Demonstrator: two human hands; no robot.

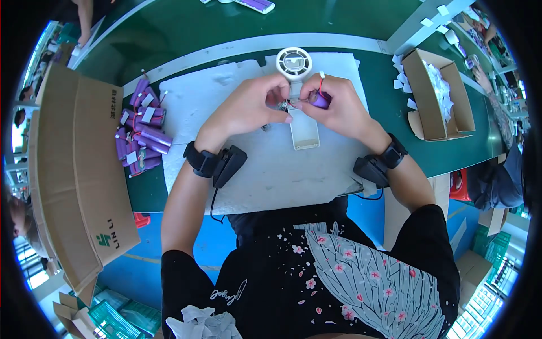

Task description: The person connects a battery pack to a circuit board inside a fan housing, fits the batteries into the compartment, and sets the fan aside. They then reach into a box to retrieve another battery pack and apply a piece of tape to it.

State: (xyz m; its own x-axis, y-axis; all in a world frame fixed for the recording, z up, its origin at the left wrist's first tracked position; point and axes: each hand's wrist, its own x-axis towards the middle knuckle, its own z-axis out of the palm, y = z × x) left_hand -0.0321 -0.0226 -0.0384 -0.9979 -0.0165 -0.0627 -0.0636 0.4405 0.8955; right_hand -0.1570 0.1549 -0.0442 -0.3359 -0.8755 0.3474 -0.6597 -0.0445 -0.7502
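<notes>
A white handheld fan (305,135) lies on a pale foam sheet in front of me, its round head away from me and its hollow handle opened toward me. My right hand (340,107) is closed round a purple cylindrical battery (320,100) beside the fan's neck; a red wire with a small white connector rises above the fingers. On the other side of the neck, my left hand (254,103) has thumb and fingers bent together at small metallic parts and wires. What exactly those fingertips grip is too small to make out.
Wired purple batteries (148,133) are piled left of the foam sheet (254,169). A tall cardboard box (84,164) stands at the far left. An open carton (442,96) of white slips sits at the right. Other people work nearby, beyond the green table (389,118).
</notes>
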